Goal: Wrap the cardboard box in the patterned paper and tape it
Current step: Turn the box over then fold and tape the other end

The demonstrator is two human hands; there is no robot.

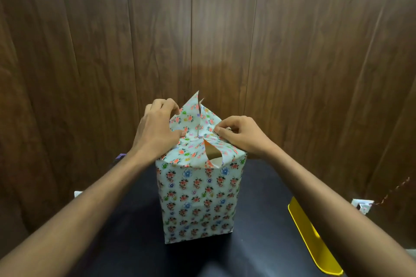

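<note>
We see a tall box in white flowery paper [198,198] on a black table [135,220]. Our left hand [155,132] and right hand [243,136] pinch its top folds.

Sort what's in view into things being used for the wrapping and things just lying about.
In use: flowered paper; cardboard box, showing through a gap on top; left hand and right hand, both folding the top flaps.

Lying about: yellow tray; black table.

Wrapped box [198,198] upright mid-bench [126,220]; left hand [155,132], right hand [243,136] pinch paper [193,119] flaps on top.
</note>
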